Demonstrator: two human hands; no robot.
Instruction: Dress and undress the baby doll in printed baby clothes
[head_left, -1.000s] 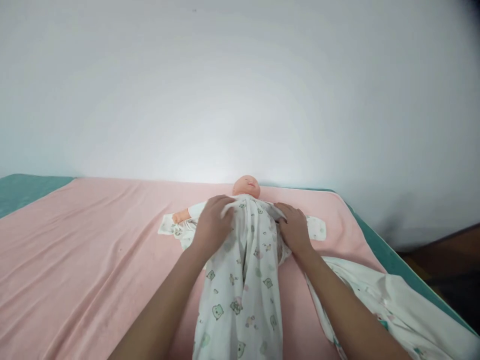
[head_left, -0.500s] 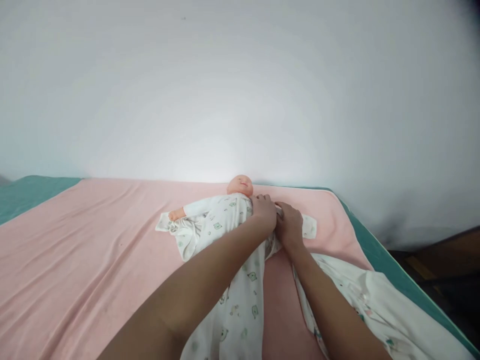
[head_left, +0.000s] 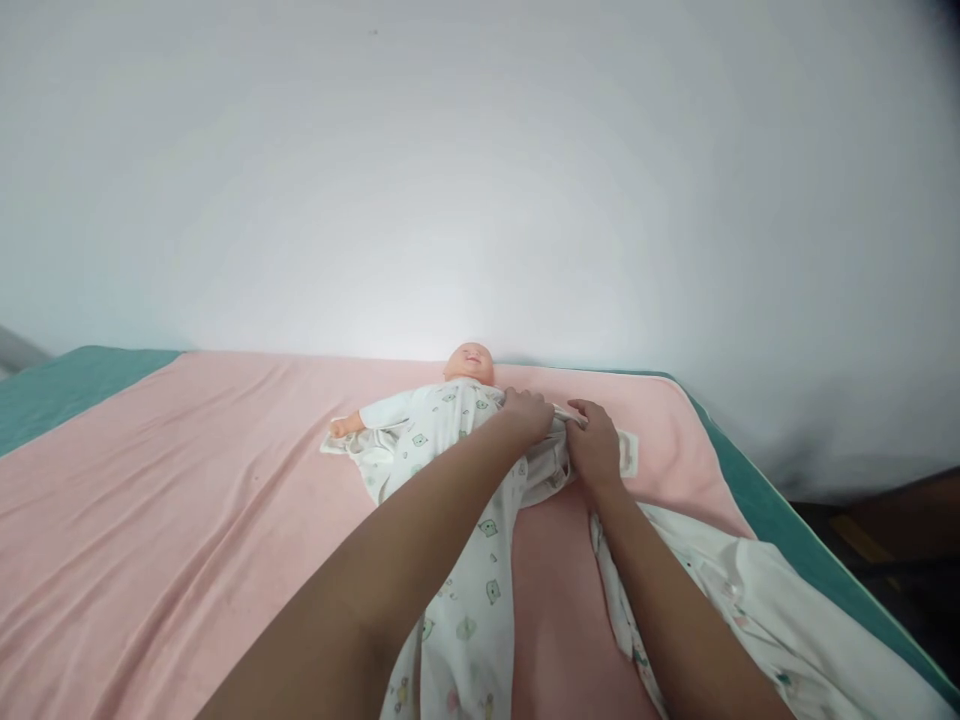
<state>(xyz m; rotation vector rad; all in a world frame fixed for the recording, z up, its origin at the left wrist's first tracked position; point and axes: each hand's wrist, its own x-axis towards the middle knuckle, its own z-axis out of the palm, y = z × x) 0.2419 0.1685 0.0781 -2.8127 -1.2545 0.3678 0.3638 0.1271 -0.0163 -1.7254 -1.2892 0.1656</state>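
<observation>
From my console I saw the baby doll (head_left: 471,362) on the pink blanket (head_left: 225,480), its long axis toward the wall (head_left: 480,180) and its head left of both hands, the left hand (head_left: 531,415) nearer, its grip unclear, the right hand's (head_left: 596,445) fingers pinching the animal-print garment (head_left: 431,430).

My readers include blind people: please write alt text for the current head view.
A person's left hand and right hand handle white fabric at one side of a doll lying face up on a pink blanket, with a printed white garment over its body. Another white cloth lies at the right, partly behind the right forearm.
</observation>
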